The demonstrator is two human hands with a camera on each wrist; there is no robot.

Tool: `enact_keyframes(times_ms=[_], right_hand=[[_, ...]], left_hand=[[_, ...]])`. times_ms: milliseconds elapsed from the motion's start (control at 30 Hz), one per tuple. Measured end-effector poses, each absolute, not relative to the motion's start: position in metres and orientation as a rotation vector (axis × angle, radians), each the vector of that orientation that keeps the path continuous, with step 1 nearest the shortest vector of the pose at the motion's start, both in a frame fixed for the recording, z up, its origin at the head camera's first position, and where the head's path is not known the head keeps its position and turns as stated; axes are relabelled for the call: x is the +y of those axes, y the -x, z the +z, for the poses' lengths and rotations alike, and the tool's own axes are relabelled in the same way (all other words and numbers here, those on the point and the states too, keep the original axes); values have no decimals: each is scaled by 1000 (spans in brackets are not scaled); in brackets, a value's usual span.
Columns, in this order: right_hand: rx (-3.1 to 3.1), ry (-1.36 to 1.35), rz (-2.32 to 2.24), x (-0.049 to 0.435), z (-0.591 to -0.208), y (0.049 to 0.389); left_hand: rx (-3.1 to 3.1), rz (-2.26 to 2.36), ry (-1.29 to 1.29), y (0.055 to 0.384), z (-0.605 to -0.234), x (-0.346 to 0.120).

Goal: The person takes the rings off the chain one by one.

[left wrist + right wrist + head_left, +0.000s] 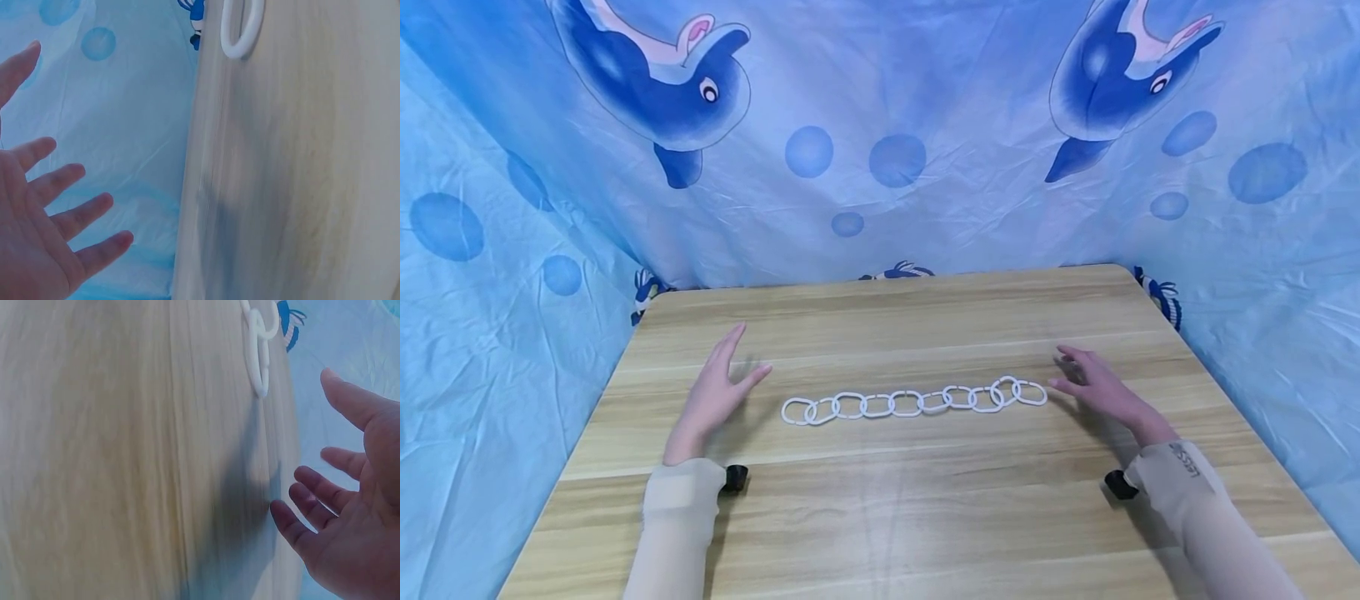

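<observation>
A chain of several white oval links lies stretched from left to right across the middle of the wooden table. My left hand hovers beyond its left end, thumb toward the chain and holding nothing. In the left wrist view that hand shows spread fingers, and the end link appears at the top. Just past the chain's right end is my right hand, its thumb tip close to the last link. The right wrist view shows this hand with loosely bent fingers and nothing in them, below the end links.
The wooden table extends under both hands. A blue cloth printed with dolphins and bubbles hangs behind it and along both sides. A black wrist camera shows at the left cuff, and another black camera at the right one.
</observation>
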State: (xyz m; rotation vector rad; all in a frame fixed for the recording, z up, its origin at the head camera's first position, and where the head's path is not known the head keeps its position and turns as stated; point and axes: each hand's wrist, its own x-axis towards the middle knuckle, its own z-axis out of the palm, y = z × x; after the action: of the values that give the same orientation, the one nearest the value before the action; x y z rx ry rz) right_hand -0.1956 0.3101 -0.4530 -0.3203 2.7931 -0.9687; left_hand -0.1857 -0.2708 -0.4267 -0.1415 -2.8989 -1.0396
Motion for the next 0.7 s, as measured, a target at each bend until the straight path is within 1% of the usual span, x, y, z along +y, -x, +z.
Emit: enact_keyframes(times_ms=[367,700], right_hand=[[2753,429,-955,296,-460,202],[2777,416,-831,287,-459,211]], left_hand=[[-2841,-1163,174,187,-432,-270],[-2812,-1159,239,192,-433,-265]])
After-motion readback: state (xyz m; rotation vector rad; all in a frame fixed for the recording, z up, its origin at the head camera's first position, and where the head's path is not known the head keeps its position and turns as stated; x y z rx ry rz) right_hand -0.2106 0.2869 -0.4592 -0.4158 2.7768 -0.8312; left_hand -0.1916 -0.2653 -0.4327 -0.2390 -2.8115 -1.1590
